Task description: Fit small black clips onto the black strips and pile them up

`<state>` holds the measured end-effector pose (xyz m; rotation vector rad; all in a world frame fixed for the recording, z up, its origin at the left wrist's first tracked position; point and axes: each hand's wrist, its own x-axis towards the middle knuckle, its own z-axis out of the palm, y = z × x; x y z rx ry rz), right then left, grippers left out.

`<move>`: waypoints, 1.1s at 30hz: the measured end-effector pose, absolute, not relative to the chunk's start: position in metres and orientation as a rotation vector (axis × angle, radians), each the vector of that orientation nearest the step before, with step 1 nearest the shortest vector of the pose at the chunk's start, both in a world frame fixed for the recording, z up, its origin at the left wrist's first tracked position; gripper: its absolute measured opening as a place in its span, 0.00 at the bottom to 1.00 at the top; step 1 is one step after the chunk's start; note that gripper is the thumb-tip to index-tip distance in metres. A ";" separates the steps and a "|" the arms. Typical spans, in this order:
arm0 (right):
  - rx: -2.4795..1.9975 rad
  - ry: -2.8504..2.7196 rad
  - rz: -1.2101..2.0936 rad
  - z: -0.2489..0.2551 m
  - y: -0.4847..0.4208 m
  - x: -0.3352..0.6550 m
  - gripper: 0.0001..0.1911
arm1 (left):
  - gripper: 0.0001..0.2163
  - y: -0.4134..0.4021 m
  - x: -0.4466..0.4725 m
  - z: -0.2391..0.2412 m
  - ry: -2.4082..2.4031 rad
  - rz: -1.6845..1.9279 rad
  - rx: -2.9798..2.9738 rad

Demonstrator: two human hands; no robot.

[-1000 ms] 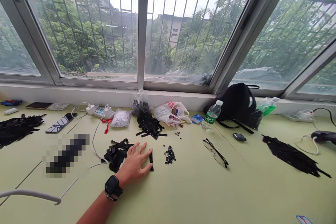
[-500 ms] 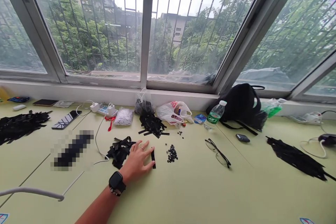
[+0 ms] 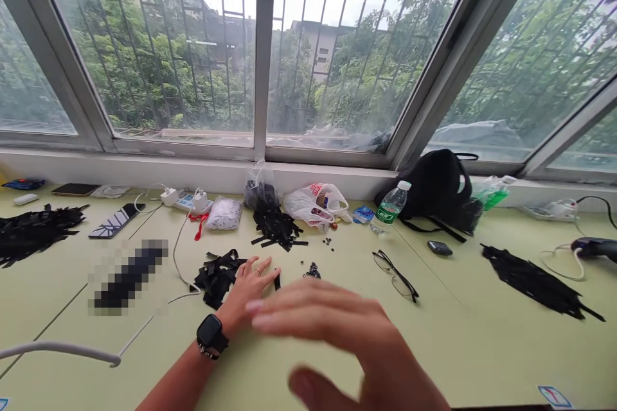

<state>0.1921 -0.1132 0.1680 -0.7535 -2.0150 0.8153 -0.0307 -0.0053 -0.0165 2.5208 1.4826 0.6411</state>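
My left hand (image 3: 245, 290), with a ring and a black watch (image 3: 211, 332) on its wrist, lies on the table with its fingers spread. Its fingertips are beside a short black strip (image 3: 277, 280), partly hidden now. Just left of that hand is a loose heap of black strips (image 3: 212, 279). My right hand (image 3: 354, 340) is raised close to the camera, somewhat blurred, fingers stretched out and thumb apart, with nothing in it. Behind it, partly covered, lies a cluster of small black ring-like pieces (image 3: 313, 270).
Toward the window are another black strip pile (image 3: 277, 228), a white plastic bag (image 3: 308, 205), a water bottle (image 3: 390, 209) and a black backpack (image 3: 434, 189). Eyeglasses (image 3: 396, 275) lie at right. A white cable (image 3: 177, 250) runs across the left side, near a phone (image 3: 116, 221).
My right hand has come into view from below and covers part of the small black pieces and the strip. My left hand stays nearly in place; the view has shifted slightly.
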 end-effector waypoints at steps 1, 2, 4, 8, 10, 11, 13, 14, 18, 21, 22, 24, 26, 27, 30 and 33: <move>-0.864 -2.032 0.742 0.160 -0.092 0.185 0.16 | 0.25 -0.006 -0.031 -0.016 1.469 0.640 2.528; -0.933 -2.051 0.672 0.148 -0.071 0.180 0.12 | 0.26 -0.006 -0.031 -0.015 1.453 0.639 2.534; -1.031 -2.186 0.581 0.113 -0.031 0.173 0.09 | 0.26 -0.007 -0.030 -0.014 1.429 0.632 2.536; -1.115 -2.313 0.543 0.039 0.011 0.179 0.10 | 0.26 -0.007 -0.028 -0.013 1.430 0.635 2.508; -1.081 -2.307 0.562 0.015 0.014 0.181 0.12 | 0.24 -0.007 -0.028 -0.014 1.440 0.667 2.496; -1.073 -2.300 0.560 0.008 0.014 0.182 0.12 | 0.23 -0.007 -0.028 -0.015 1.445 0.688 2.489; -1.077 -2.287 0.542 -0.001 0.014 0.181 0.10 | 0.20 -0.006 -0.027 -0.014 1.450 0.733 2.471; -1.084 -2.287 0.532 -0.003 0.013 0.181 0.10 | 0.18 -0.005 -0.027 -0.013 1.448 0.760 2.460; -1.101 -2.256 0.513 -0.005 0.014 0.180 0.09 | 0.09 -0.003 -0.025 -0.006 1.404 0.893 2.359; -1.111 -2.155 0.564 -0.004 0.012 0.182 0.07 | 0.08 -0.002 -0.022 -0.001 1.343 0.977 2.208; -1.111 -2.120 0.599 -0.003 0.011 0.182 0.07 | 0.09 -0.002 -0.021 0.000 1.330 1.000 2.149; -1.102 -2.071 0.686 -0.003 0.010 0.181 0.08 | 0.10 -0.001 -0.020 0.001 1.315 1.039 2.045; -1.083 -2.044 0.764 -0.003 0.010 0.179 0.09 | 0.10 -0.001 -0.020 0.000 1.312 1.069 1.986; -1.074 -2.035 0.789 -0.003 0.010 0.178 0.08 | 0.09 0.000 -0.020 0.000 1.308 1.079 1.973; -1.066 -2.012 0.796 -0.005 0.011 0.175 0.07 | 0.08 0.001 -0.022 0.000 1.283 1.068 1.964; -1.073 -1.984 0.776 -0.006 0.012 0.176 0.08 | 0.08 0.001 -0.024 0.000 1.304 1.052 1.985</move>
